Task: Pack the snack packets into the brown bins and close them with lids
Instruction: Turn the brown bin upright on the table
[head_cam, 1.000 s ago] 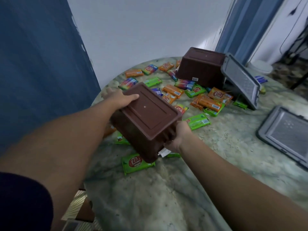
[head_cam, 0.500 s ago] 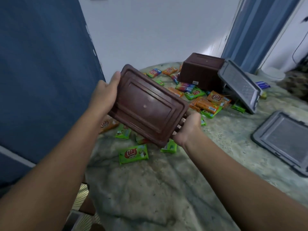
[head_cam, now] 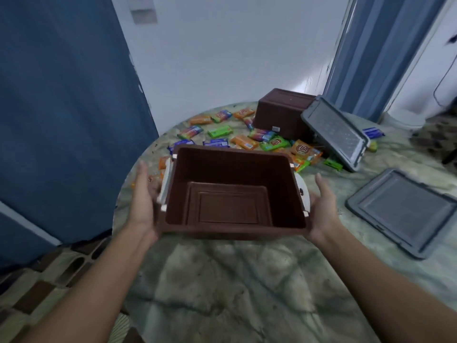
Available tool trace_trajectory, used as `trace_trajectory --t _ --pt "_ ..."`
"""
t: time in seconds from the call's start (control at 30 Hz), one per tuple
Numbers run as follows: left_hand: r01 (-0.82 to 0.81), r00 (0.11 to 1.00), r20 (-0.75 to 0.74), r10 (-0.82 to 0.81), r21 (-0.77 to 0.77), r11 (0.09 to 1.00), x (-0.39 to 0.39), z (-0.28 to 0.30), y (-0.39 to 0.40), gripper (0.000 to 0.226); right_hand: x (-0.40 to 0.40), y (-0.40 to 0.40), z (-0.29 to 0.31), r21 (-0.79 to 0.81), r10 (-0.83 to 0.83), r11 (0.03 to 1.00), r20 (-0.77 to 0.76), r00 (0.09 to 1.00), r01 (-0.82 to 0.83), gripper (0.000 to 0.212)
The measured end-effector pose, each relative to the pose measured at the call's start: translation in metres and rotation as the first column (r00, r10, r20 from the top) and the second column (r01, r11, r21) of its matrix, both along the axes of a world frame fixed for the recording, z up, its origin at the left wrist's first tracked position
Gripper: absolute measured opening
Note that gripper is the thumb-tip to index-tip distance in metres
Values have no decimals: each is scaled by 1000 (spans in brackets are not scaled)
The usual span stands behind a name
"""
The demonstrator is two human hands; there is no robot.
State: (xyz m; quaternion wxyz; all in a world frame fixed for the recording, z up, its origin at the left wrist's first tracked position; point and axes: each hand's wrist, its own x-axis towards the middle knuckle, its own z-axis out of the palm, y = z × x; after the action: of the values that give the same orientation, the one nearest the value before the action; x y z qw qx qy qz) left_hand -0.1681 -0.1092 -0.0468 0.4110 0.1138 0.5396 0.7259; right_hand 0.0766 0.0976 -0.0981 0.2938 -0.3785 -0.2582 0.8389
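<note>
Empty bin held mouth-up, ready for filling

Head view: your left hand [head_cam: 143, 206] and right hand [head_cam: 321, 209] press flat, fingers straight, against the brown bin's [head_cam: 235, 194] short sides by its white latches, so the open mouth faces you above the tabletop [head_cam: 235, 288]. Snack packets [head_cam: 247, 142] lie scattered just behind it, beside the second bin [head_cam: 282, 112], which stands upside down; two grey lids [head_cam: 400, 211] wait on the right.
</note>
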Motion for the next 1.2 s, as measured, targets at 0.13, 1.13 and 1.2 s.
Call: trace_trajectory --t 0.13,1.13,1.2 --pt "-28 994 -113 9 -165 986 23 -20 3 41 15 7 -6 221 104 960 289 952 -171 43" --pt "-502 644 -764 -25 -447 740 66 -76 -37 38 47 -4 -39 593 -239 584 778 581 -554 43" --pt "-460 472 -848 -241 -470 753 59 -71 -21 40 40 -4 -30 659 -306 438 749 587 -612 46"
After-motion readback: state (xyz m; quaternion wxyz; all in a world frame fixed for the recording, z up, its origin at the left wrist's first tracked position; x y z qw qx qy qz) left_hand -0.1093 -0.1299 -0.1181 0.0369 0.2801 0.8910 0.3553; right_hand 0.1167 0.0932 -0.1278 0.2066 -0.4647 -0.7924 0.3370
